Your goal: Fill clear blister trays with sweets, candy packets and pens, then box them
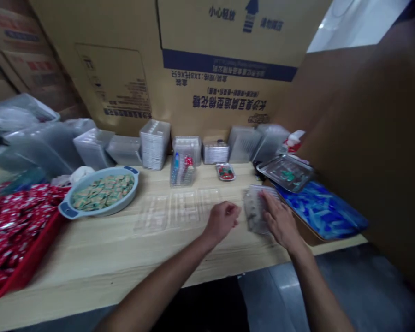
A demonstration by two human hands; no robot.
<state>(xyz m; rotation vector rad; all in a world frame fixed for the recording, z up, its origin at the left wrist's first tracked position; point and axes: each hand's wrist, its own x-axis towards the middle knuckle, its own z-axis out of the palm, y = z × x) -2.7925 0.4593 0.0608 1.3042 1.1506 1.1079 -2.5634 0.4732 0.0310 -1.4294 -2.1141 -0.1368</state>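
Note:
My right hand [280, 219] lies flat, fingers spread, on a stack of clear plastic trays [254, 207] at the right of the wooden table [100, 258]. My left hand [222, 221] hovers just left of that stack with its fingers curled into a loose fist; nothing shows in it. Three clear plastic trays [178, 210] lie side by side on the table in front of my left hand.
A blue-rimmed oval dish [102, 193] of small wrapped sweets sits at the left, beside a red basket [15, 230] of red packets. Stacks of clear trays [154, 143] line the cardboard boxes behind. A metal tray [285, 173] and a blue-filled tray [323, 210] stand at the right.

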